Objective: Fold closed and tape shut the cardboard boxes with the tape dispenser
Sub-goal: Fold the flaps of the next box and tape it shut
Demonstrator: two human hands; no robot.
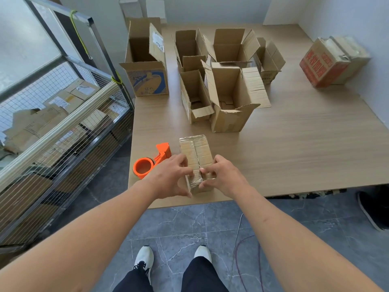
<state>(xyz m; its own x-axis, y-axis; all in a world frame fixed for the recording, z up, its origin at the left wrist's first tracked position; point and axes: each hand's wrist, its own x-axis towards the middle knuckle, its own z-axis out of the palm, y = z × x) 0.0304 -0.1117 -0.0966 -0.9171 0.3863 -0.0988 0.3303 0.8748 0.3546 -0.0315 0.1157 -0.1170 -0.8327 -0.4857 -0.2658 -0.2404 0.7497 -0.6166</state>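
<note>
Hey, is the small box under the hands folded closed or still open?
Folded closed: the small box has both top flaps lying flat, meeting along a centre seam. The left hand and right hand grip its near end. Whether tape covers the seam, cannot tell.

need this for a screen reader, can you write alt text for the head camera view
A person's left hand and right hand hold a small closed cardboard box at the near edge of a wooden table. An orange tape dispenser lies just left of it, and several open boxes stand farther back.
</note>
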